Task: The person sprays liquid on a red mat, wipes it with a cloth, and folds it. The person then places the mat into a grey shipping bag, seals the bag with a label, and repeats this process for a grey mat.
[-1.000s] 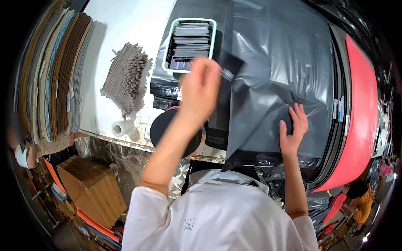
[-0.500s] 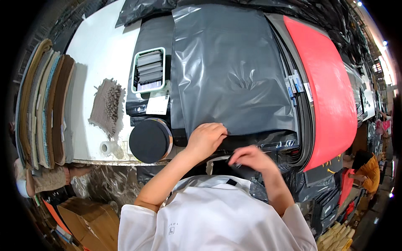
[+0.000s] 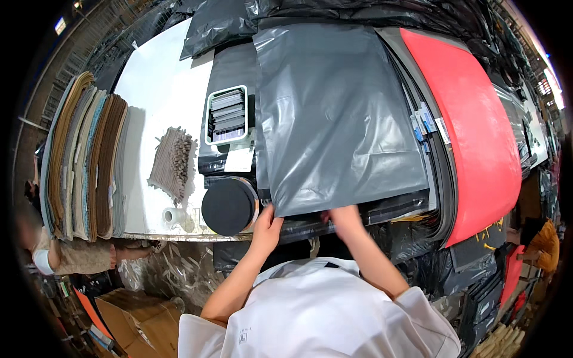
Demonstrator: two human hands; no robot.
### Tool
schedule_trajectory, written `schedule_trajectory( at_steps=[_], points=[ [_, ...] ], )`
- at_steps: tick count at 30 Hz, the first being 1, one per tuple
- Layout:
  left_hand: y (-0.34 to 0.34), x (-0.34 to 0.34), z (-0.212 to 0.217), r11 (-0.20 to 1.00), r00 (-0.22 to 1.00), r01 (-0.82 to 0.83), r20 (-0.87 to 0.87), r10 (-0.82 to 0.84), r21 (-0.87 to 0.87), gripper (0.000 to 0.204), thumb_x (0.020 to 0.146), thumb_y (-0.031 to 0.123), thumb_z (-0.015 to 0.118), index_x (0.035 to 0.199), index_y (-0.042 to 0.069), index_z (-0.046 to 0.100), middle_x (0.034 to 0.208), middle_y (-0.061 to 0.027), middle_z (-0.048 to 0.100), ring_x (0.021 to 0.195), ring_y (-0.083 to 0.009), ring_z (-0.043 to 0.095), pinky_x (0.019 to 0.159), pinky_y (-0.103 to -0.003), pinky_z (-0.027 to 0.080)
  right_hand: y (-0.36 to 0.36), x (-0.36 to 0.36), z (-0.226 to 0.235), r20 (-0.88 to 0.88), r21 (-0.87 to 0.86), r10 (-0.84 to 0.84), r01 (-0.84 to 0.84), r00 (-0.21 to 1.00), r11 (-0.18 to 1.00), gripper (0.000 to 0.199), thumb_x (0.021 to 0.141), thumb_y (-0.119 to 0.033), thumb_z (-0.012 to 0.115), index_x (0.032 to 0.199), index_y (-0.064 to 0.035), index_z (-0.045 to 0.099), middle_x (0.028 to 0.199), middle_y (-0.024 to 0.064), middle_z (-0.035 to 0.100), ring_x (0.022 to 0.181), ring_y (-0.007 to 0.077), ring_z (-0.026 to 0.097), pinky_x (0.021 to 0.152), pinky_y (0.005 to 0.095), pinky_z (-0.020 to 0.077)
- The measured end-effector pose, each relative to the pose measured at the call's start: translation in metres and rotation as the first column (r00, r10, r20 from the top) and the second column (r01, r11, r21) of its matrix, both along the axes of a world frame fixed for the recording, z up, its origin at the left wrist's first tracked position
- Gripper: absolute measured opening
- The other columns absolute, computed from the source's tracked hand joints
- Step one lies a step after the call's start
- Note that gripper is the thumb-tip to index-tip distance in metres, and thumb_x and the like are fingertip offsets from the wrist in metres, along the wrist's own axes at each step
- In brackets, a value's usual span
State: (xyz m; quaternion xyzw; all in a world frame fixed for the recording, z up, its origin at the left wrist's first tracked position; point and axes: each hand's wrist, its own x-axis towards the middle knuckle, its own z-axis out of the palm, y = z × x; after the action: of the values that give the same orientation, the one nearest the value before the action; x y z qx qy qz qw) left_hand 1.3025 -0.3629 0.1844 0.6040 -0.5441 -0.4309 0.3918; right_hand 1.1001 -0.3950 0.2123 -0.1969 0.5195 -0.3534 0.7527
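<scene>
A large dark grey plastic mailing bag (image 3: 340, 119) lies flat on a pile of similar bags in front of me. My left hand (image 3: 268, 224) is at its near left corner, thumb and fingers closed on the edge. Farther right along the same near edge is my right hand (image 3: 344, 218). Its fingers reach under the bag and are mostly hidden, so their grip does not show. Just left of my left hand sits a round black-topped roll (image 3: 228, 206).
On the left stand folded mats (image 3: 86, 161), with a shaggy grey-brown piece (image 3: 171, 161) and a small white roll (image 3: 173, 215) nearby. A pale green-rimmed basket (image 3: 227, 142) holds stacked cards or labels. A red sheet (image 3: 465, 131) covers dark mats at right. Another person's arm (image 3: 131, 253) shows at lower left.
My left hand has shifted left to the bag's near corner. My right hand has moved forward to its near edge, with the fingers now under it. The bag's near edge lies closer to me.
</scene>
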Motion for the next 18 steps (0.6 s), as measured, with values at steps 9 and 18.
schedule_trajectory(
  at_steps=[9,18],
  points=[
    [0.046,-0.008,0.037,0.875,0.824,0.123,-0.540,0.174,0.469,0.009,0.090,0.007,0.057,0.096,0.000,0.058,0.080,-0.0042,0.062,0.077,-0.0123,0.063,0.064,-0.024,0.050,-0.115,-0.097,0.000,-0.653,-0.290,-0.710,-0.779,-0.263,0.556,0.052,0.081,-0.025,0.067,0.126,-0.0043,0.050,0.127,0.0190,0.052,0.119,0.0350,0.048,0.104,0.0509,0.0291],
    [0.061,-0.001,0.033,0.991,0.948,-0.049,-0.307,0.084,0.121,0.015,0.090,0.003,0.056,0.102,-0.005,0.062,0.088,-0.0109,0.067,0.078,-0.0144,0.065,0.070,-0.027,0.053,0.034,0.046,0.024,-0.674,-0.723,-0.315,-0.684,0.668,0.096,0.015,0.069,-0.008,0.067,0.082,-0.0083,0.061,0.083,0.0027,0.060,0.078,0.0206,0.057,0.068,0.0343,0.0420]
  ],
)
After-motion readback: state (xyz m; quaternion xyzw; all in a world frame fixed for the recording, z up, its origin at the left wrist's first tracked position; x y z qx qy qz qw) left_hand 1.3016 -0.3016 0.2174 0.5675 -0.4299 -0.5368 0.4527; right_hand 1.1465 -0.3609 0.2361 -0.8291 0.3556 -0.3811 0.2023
